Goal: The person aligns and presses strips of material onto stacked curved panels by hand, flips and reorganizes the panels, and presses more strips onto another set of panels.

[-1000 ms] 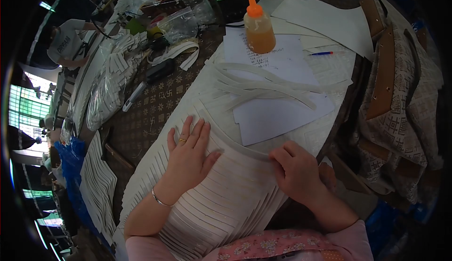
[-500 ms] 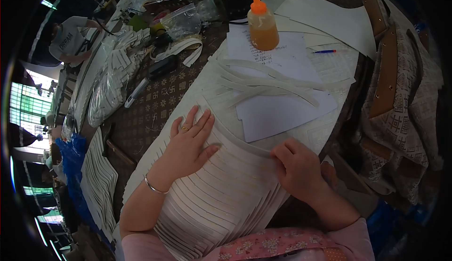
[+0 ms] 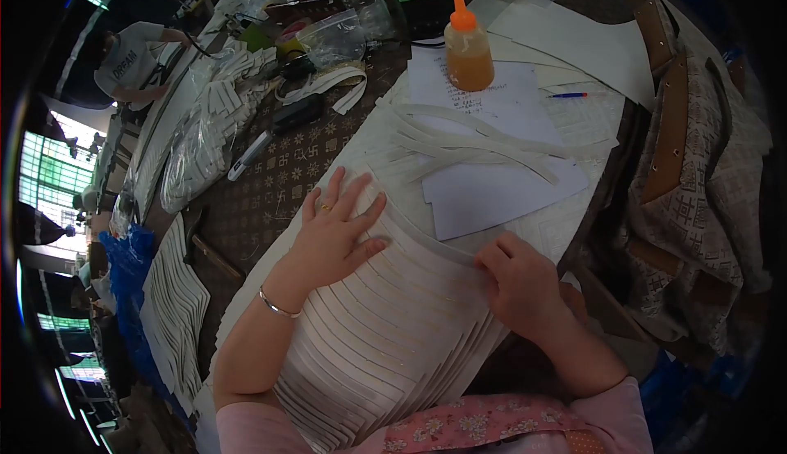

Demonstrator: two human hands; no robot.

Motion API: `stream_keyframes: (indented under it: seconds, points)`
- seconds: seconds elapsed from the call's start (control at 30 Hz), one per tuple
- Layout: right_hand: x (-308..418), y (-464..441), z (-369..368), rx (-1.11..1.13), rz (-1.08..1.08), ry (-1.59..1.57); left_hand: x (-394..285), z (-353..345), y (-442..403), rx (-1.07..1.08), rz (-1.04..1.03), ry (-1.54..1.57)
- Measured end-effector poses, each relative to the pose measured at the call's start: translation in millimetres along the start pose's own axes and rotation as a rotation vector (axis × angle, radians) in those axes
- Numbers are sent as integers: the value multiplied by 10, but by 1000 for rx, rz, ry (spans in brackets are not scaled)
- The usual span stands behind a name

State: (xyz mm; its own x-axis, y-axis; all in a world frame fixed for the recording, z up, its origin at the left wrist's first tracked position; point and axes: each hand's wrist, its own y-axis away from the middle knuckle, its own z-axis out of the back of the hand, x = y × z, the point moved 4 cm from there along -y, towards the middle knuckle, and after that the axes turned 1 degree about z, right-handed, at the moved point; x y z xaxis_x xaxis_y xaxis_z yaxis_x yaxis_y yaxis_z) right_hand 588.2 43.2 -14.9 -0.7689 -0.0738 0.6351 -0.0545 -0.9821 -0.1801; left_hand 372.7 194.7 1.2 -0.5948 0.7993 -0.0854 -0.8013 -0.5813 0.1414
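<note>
Overlapping white sheet pieces [image 3: 385,315] fan out in rows in front of me, with thin yellowish lines showing along some edges. My left hand [image 3: 338,237] lies on the upper pieces, palm down with its fingers spread. A narrow pale strip [image 3: 443,251] runs along the curved top edge of the uppermost piece. At that strip's right end, my right hand [image 3: 522,283] is closed in a pinch; the fingertips hide exactly how they grip it. Several loose pale strips [image 3: 484,147] lie beyond both hands, across a sheet of written paper [image 3: 484,204].
A bottle of amber liquid [image 3: 470,67] with an orange nozzle stands on the paper. Nearby lie a blue pen [image 3: 568,95], a marker [image 3: 249,156] and a hammer [image 3: 215,253]. Patterned fabric pieces [image 3: 697,175] hang at right. Another person [image 3: 135,65] works at far left.
The left hand's fingers have spread wider on the white pieces. The right hand keeps its pinch at nearly the same place. The whole view has shifted slightly.
</note>
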Motion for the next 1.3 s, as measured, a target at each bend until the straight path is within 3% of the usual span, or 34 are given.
stream_keyframes:
  seconds: [0.13,0.2,0.23,0.3,0.43,0.5,0.63,0.93,1.0,1.03,1.1,1.23,1.3]
  points:
    - [7,7,3,-10,-16,-10,77,-45,-99,-248,54,80]
    - [-6,5,11,-18,-29,-13,279,-54,-256,-407,250,198]
    - [-14,8,4,-19,-27,-20,297,-18,-314,-408,242,197]
    - [-25,9,5,-27,-31,-26,373,13,-410,-294,408,389]
    - [-35,3,-1,-33,-28,-42,440,-119,-516,-155,439,408]
    - [-34,4,0,-59,-20,-54,406,-83,-568,-150,329,186]
    - [-43,11,-9,-30,-28,-46,380,42,-593,-142,414,90]
    - [-60,27,-23,-83,-10,-67,268,184,-527,-51,357,327]
    - [-63,31,-30,-87,-11,-71,347,205,-434,10,337,618]
    - [-66,32,-31,-86,-9,-68,406,247,-412,12,337,617]
    - [-65,32,-28,-84,-4,-65,436,267,-405,195,202,687]
    - [-65,32,-30,-90,-9,-79,567,122,-499,95,226,925]
    - [-66,29,-32,-90,-14,-86,567,72,-544,20,456,756]
